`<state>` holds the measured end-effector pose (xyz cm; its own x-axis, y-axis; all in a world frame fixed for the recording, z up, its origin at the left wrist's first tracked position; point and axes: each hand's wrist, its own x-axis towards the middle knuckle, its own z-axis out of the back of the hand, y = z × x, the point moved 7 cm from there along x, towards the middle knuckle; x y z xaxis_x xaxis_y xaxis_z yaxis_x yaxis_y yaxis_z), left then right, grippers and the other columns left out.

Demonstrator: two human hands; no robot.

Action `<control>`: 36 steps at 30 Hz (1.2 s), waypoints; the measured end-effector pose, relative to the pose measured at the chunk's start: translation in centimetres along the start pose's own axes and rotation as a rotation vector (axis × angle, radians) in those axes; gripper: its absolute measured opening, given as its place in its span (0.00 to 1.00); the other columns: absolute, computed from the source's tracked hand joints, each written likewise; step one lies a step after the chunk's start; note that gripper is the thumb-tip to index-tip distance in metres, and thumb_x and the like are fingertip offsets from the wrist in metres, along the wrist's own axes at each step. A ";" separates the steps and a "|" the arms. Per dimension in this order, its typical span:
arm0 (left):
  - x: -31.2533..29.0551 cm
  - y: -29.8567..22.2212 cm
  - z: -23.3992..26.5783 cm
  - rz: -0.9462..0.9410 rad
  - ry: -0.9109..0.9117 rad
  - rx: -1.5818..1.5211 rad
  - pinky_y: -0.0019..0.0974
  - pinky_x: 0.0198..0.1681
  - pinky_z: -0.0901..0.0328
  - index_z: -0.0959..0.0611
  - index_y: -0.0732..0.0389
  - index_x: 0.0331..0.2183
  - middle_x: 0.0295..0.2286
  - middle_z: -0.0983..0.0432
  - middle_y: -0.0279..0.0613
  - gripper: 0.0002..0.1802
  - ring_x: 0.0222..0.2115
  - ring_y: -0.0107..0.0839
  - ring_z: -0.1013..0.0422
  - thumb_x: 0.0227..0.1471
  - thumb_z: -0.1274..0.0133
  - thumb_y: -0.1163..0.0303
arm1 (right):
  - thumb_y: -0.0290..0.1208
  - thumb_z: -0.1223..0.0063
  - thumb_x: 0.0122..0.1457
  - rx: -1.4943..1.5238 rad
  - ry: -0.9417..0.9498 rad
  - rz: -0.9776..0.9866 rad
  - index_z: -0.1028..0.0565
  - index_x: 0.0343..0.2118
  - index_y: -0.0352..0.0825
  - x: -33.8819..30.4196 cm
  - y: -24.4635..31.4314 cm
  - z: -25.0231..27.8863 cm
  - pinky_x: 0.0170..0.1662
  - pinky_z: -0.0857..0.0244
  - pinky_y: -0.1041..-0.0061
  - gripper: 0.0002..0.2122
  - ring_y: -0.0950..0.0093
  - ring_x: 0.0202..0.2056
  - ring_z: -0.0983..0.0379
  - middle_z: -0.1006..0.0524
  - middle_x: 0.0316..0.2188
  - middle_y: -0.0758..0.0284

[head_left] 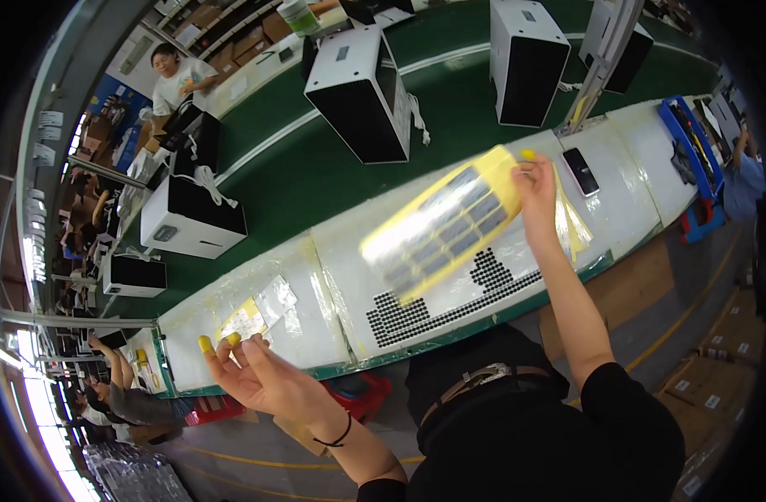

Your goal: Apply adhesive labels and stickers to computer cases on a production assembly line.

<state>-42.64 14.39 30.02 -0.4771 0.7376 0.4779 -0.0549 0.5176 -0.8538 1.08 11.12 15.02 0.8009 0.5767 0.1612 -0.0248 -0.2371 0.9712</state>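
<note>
My right hand pinches the right end of a yellow backing sheet with rows of grey rectangular stickers, holding it tilted above the bench. Motion blurs the sheet, and glare whitens its left part. Over the bench's front edge at left, my left hand is raised palm up with fingers bent and apart. Nothing shows in it; yellow covers sit on two of its fingertips. Small black round pads stand in rows on the white bench top, below the sheet and partly hidden by it.
White box-shaped units with black sides, such as one unit, stand on the green conveyor beyond the bench. A phone and yellow strips lie at right, near a blue tray. A sticker scrap lies at left. A person stands across.
</note>
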 end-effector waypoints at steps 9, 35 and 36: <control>-3.0 4.8 2.4 0.306 0.160 0.027 0.23 0.36 0.39 0.32 0.61 0.53 0.36 0.30 0.33 0.22 0.34 0.18 0.34 0.56 0.51 0.76 | 0.21 0.41 0.48 -1.230 -0.140 0.291 0.38 0.53 0.29 0.1 -11.9 14.8 0.53 0.41 0.62 0.28 0.54 0.51 0.36 0.33 0.49 0.50; -6.4 7.3 -2.9 0.407 0.454 0.167 0.26 0.39 0.40 0.32 0.64 0.51 0.36 0.31 0.36 0.20 0.33 0.22 0.36 0.57 0.52 0.74 | 0.16 0.57 0.51 -0.595 1.592 -0.289 0.38 0.48 0.34 -20.1 2.6 3.2 0.36 0.36 0.58 0.19 0.52 0.36 0.29 0.32 0.38 0.56; -6.4 7.2 -3.1 0.398 0.449 0.162 0.26 0.39 0.40 0.32 0.64 0.51 0.36 0.30 0.36 0.20 0.33 0.22 0.35 0.57 0.52 0.74 | 0.16 0.57 0.51 -0.596 1.579 -0.293 0.38 0.48 0.34 -20.1 2.5 3.4 0.36 0.36 0.58 0.19 0.52 0.36 0.29 0.32 0.38 0.56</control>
<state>-37.25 14.73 21.47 -0.0749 0.9891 0.1268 -0.0982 0.1192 -0.9880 -13.03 -3.75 13.60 -0.4946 0.7853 -0.3725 -0.4922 0.1002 0.8647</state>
